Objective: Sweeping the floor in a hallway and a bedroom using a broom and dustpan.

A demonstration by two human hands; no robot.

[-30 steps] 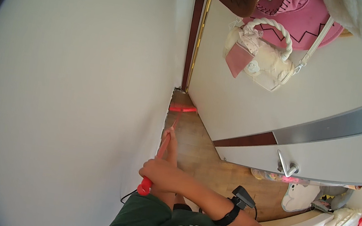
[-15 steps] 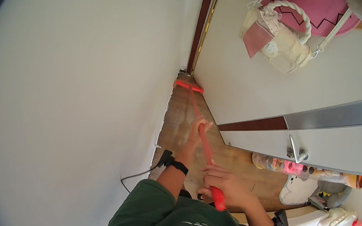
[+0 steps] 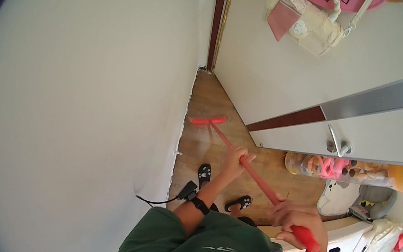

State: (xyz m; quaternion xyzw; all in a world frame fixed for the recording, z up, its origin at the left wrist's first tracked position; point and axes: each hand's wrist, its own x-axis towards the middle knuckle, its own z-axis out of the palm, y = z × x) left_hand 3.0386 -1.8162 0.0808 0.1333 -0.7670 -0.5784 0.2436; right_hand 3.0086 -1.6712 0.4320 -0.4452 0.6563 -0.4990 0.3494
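A red floor squeegee (image 3: 259,180) with a long handle and a wide bar-shaped head (image 3: 207,120) slants from lower right to upper left. Its head rests on the wooden floor close to the left wall. Partway down the handle, my left hand (image 3: 235,163) is wrapped around the shaft. My right hand (image 3: 305,221) grips near the top end, which pokes out below the fingers; this hand is slightly blurred. Both wrists wear black straps with small devices, the left one trailing a cable.
A white wall (image 3: 83,107) runs along the left. On the right a white door (image 3: 283,75) stands ajar, a cream bag (image 3: 311,30) hanging on it. Beyond its handle (image 3: 338,142) are a clear tub of plush toys (image 3: 332,168), a pale mat (image 3: 339,198) and a bed (image 3: 372,248).
The squeegee head has been drawn back from the door corner toward me. Both hands moved right, the right one most, tilting the handle further. My shoes now show.
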